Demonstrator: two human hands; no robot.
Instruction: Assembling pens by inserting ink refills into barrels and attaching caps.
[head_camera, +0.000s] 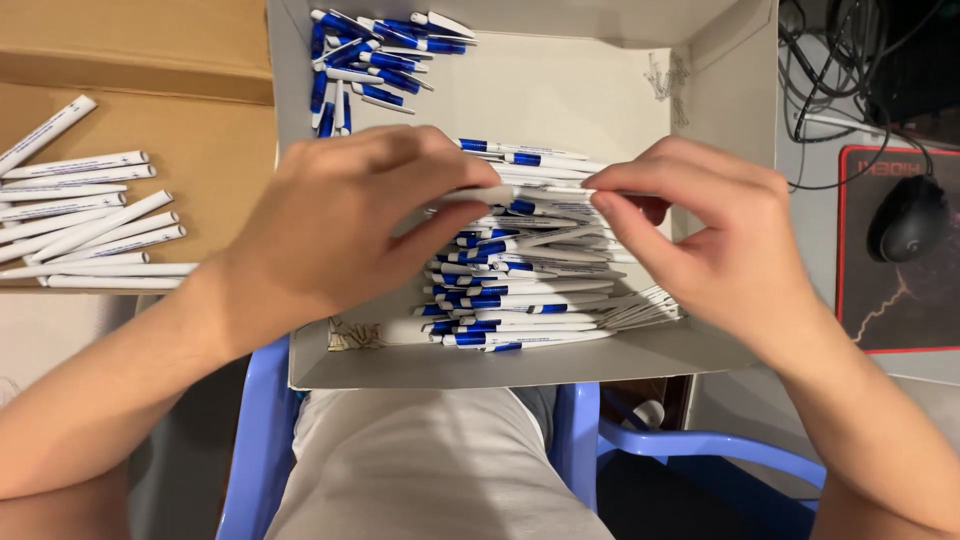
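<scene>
Fingers (455, 185) of both hands pinch one white pen (520, 193) over the box (720, 90); inside, a pen stack (520, 290), blue-tipped parts (375, 55).

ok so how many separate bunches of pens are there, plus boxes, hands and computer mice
pen being held between both hands: 1
left hand: 1
right hand: 1
bunches of pens: 3 (stack under the hands, blue-ended heap, white barrels)
white box: 1
computer mouse: 1
total: 8
</scene>
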